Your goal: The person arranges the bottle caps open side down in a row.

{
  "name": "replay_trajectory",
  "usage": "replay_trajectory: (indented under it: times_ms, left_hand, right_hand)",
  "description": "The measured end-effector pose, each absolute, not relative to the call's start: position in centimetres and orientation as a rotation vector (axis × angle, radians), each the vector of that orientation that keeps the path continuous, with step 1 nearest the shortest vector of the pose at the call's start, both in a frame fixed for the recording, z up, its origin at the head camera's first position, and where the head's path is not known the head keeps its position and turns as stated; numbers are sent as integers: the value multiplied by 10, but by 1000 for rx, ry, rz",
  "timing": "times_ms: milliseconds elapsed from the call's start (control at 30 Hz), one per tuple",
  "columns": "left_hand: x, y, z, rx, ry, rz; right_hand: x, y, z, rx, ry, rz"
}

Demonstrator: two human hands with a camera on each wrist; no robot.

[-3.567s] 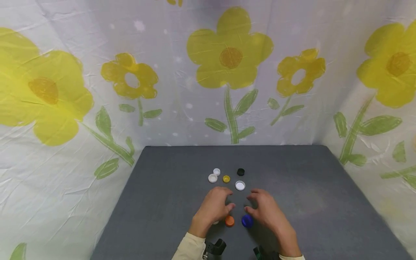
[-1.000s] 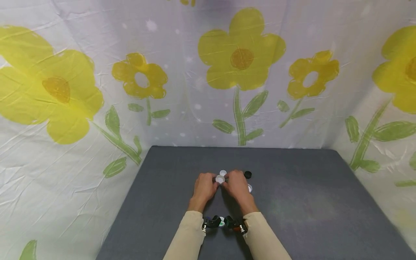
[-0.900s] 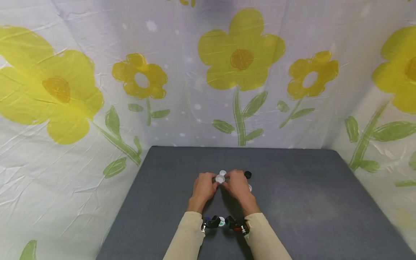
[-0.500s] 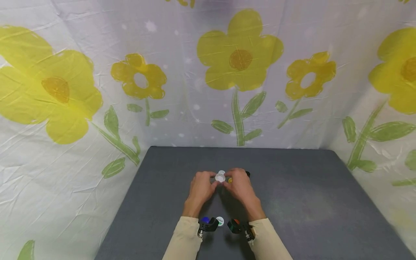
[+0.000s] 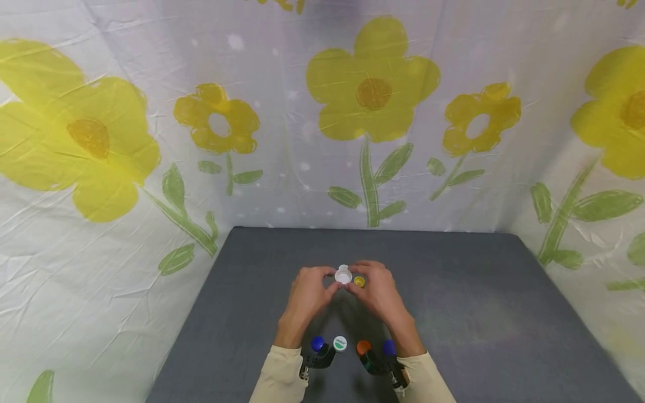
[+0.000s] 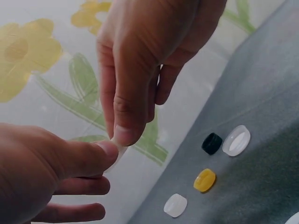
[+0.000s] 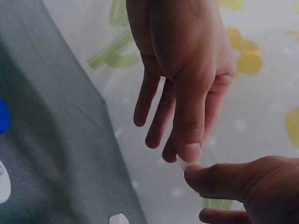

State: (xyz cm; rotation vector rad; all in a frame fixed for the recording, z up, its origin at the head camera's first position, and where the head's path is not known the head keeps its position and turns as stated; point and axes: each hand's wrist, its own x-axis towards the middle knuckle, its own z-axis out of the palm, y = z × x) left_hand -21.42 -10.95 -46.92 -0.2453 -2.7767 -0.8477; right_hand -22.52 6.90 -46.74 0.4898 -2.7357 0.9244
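Note:
Both hands pinch one white bottle cap (image 5: pixel 343 275) between thumbs and index fingers, above the table. My left hand (image 5: pixel 308 296) holds its left edge and my right hand (image 5: pixel 378 288) its right edge. In the wrist views only a sliver of the held cap shows between the thumbs. Just beyond it lies a smaller white cap (image 6: pixel 175 205). A yellow cap (image 5: pixel 359 281) sits beside the right hand's fingers. A black cap (image 6: pixel 212 143) and a wide white cap (image 6: pixel 237 140) show in the left wrist view; the right hand hides them in the head view.
Nearer the body, under the wrist cameras, lie a blue cap (image 5: pixel 317 343), a white cap with green print (image 5: pixel 340 343), an orange cap (image 5: pixel 363 347) and another blue cap (image 5: pixel 389 347). A grey table (image 5: pixel 453 308) carries them all. A flowered sheet (image 5: pixel 282 140) hangs around it.
From hovering apart, the hands have come together on the white cap, which now looks raised. Lately the forearms have spread, uncovering the nearer caps and the yellow cap.

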Motion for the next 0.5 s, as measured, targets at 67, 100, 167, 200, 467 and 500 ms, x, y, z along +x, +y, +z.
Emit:
replay_trajectory:
  times_ms: [67, 100, 167, 200, 467, 500]
  left_hand:
    - [-211, -110, -468, -262, -2788, -852]
    - [-210, -111, -467, -275, -2788, -859]
    - [-207, -112, -467, -299, -2791, -868]
    - [-205, -112, -467, -313, -2792, -872]
    - [-198, -115, -471, -420, -2812, -929]
    - [-197, -115, -472, -426, -2814, -930]
  right_hand:
    - [-222, 71, -468, 500, -2728, 944]
    - [-220, 72, -469, 504, -2724, 959]
    - [-217, 74, -470, 511, -2719, 981]
    - [-215, 75, -471, 511, -2719, 990]
    - [-206, 79, -476, 546, -2711, 1050]
    - [-205, 79, -477, 552, -2708, 1053]
